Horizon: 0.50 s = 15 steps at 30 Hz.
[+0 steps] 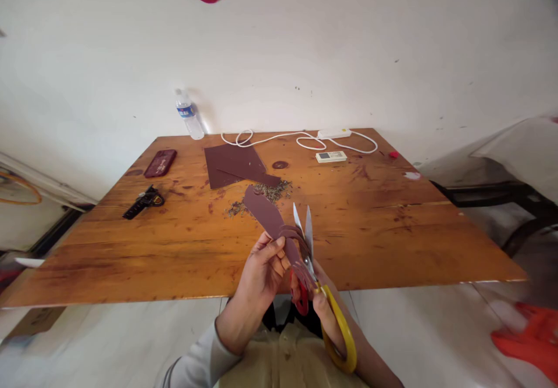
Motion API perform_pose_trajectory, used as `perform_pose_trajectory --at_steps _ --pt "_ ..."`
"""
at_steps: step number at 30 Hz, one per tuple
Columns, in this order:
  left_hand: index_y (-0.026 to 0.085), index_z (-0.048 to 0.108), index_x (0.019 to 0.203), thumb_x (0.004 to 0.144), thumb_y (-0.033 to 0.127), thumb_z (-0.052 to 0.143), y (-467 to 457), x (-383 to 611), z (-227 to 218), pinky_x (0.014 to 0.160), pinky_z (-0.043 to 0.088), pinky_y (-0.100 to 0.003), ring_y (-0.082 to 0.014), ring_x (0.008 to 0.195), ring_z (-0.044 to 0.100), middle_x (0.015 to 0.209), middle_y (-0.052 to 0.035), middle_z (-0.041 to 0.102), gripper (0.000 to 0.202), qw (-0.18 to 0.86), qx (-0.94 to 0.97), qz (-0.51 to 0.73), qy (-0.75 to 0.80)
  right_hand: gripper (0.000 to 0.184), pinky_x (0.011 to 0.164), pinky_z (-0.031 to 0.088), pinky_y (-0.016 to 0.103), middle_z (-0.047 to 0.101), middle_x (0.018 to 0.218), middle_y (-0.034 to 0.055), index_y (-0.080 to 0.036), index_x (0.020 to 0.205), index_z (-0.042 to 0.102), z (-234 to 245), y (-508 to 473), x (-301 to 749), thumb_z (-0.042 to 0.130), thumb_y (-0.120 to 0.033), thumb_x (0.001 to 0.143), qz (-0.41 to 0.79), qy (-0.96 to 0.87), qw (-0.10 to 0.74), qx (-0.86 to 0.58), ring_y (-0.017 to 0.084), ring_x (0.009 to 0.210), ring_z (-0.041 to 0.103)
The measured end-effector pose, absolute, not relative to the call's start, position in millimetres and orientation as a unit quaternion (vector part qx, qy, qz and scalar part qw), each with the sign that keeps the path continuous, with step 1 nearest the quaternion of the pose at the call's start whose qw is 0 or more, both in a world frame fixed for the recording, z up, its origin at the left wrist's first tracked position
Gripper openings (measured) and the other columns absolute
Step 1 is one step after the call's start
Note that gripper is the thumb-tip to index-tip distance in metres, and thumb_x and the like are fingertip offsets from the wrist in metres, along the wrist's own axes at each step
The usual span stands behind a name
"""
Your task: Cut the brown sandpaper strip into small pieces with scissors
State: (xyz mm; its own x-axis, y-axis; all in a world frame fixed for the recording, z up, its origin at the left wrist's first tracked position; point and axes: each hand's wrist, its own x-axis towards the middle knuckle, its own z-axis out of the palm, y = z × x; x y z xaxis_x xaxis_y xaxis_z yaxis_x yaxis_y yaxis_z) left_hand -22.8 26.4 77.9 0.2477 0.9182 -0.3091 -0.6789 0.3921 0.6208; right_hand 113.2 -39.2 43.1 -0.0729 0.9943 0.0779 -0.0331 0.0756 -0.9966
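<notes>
Between the thumb and fingers of my left hand is a dark maroon strip of sheet material. Its far end points away over the table, while the near end has thin, curled, cut pieces hanging by my right hand. That hand grips scissors with a yellow and a red handle loop. The blades are parted and point away from me, just right of the strip. Farther off, a larger maroon sheet lies flat with a narrow maroon piece across it. Loose brown bits are scattered beside them.
On the wooden table a maroon phone and a black-strapped watch lie at left. A plastic bottle stands by the wall. Toward the back right are a white power strip with its cable and a small white device.
</notes>
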Motion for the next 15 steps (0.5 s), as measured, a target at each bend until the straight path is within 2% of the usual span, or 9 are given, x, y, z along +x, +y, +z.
perform_pose_trajectory --at_steps 5,11,15 --pt "0.022 0.060 0.082 0.065 0.028 0.093 24.0 -21.3 78.8 0.053 0.056 -0.025 -0.0126 0.049 0.064 0.066 0.0043 0.070 0.038 0.762 0.182 0.528 0.327 0.060 0.065 0.048 0.036 0.060 0.082 0.0016 -0.027 0.098 0.065 42.2 -41.8 111.6 0.052 -0.085 0.093 0.518 -0.527 0.519 -0.430 0.022 0.069 0.052" --pt "0.024 0.054 0.085 0.070 0.037 0.090 20.4 -22.4 78.1 0.040 0.049 -0.026 -0.0150 0.037 0.059 0.058 0.0055 0.065 0.040 0.781 0.193 0.500 0.321 0.061 0.069 0.054 0.037 0.065 0.092 0.0055 -0.027 0.109 0.066 36.8 -41.3 110.2 0.059 -0.085 0.090 0.530 -0.511 0.520 -0.433 0.025 0.078 0.061" --pt "0.025 0.051 0.084 0.076 0.040 0.086 19.4 -23.1 73.6 0.035 0.048 -0.028 -0.0191 0.035 0.060 0.056 0.0042 0.067 0.039 0.788 0.206 0.494 0.304 0.055 0.068 0.052 0.037 0.063 0.090 0.0038 -0.027 0.107 0.066 29.7 -41.7 110.0 0.059 -0.080 0.094 0.531 -0.515 0.522 -0.426 0.023 0.073 0.056"
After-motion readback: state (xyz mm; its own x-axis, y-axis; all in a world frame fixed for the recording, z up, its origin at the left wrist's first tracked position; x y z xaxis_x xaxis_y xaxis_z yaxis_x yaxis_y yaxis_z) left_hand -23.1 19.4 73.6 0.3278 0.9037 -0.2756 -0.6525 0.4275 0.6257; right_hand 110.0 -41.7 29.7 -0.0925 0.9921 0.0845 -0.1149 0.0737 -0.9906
